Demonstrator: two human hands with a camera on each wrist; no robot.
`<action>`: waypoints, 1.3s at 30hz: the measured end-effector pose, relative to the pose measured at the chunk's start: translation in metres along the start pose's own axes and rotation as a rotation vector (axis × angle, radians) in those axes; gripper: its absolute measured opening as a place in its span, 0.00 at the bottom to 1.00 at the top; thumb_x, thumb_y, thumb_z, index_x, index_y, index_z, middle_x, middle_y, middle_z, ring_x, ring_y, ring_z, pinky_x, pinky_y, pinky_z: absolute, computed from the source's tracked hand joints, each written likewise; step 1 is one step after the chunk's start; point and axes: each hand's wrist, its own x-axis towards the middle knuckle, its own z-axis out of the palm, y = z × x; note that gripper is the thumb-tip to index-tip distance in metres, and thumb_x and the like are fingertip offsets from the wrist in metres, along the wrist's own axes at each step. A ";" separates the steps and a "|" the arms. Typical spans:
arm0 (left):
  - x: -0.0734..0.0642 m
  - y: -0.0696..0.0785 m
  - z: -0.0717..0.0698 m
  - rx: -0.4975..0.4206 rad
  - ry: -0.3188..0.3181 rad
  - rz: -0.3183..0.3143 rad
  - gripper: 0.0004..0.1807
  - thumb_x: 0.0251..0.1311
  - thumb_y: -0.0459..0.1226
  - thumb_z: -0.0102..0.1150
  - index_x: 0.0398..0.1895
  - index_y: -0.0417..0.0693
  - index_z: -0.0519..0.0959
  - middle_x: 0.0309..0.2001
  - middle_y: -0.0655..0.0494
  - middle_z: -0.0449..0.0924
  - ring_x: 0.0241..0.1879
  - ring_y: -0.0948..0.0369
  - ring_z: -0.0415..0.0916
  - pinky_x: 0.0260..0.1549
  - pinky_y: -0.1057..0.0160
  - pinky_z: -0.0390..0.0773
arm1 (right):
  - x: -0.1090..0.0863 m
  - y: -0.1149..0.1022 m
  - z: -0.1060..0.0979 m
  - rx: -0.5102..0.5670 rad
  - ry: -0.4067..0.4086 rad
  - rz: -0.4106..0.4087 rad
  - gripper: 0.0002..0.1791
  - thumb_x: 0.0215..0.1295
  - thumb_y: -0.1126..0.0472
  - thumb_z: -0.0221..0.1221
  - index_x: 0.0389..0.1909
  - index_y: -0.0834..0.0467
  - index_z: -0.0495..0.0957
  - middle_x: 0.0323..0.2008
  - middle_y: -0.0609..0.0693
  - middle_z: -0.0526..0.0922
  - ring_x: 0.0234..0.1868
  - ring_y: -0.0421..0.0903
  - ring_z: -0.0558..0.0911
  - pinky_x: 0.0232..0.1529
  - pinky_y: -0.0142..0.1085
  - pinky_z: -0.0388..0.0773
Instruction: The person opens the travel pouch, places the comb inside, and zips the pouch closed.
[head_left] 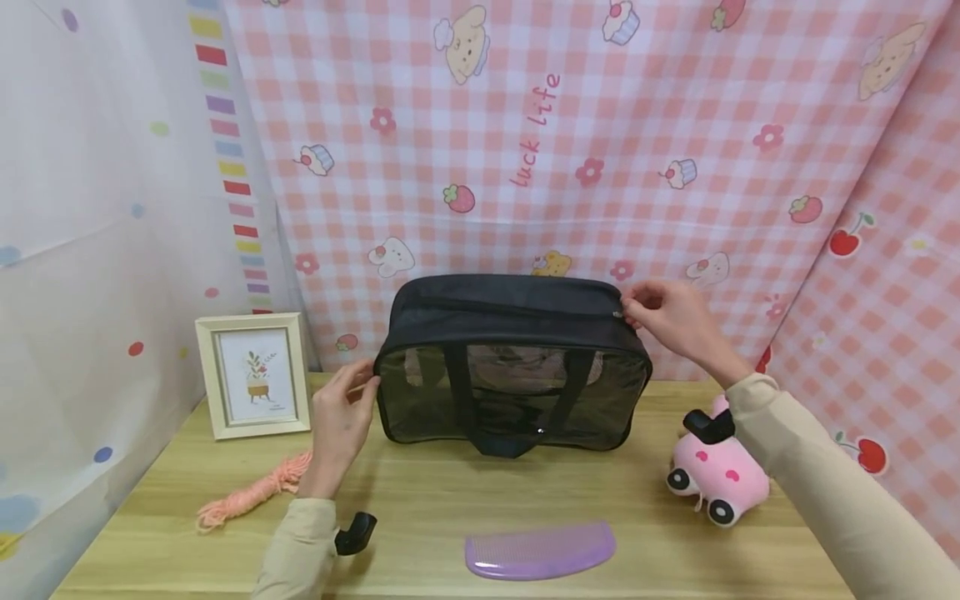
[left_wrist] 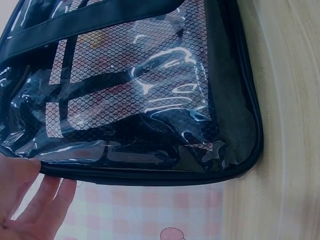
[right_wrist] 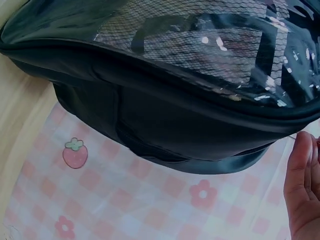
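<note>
Standing upright at the back of the table (head_left: 450, 517): black mesh-fronted bag (head_left: 513, 367). Left hand (head_left: 341, 421), fingers straight, braces its left end, steadying it. Right hand (head_left: 667, 317) pinches what appears to be the zipper pull (head_left: 617, 314) at the top right corner. Nearby: purple comb (head_left: 540, 550), pink toy car (head_left: 716, 467), picture frame (head_left: 253, 375).

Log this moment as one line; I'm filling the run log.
right hand: pinches zipper pull | left hand: steadies black bag end | zipper closed
</note>
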 end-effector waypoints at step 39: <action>0.000 -0.001 -0.001 -0.018 -0.001 -0.013 0.12 0.53 0.22 0.63 0.42 0.34 0.81 0.37 0.43 0.82 0.34 0.50 0.82 0.31 0.57 0.84 | 0.044 -0.047 -0.006 -0.072 -0.263 -0.090 0.08 0.67 0.62 0.54 0.34 0.62 0.80 0.26 0.49 0.82 0.24 0.42 0.79 0.27 0.36 0.78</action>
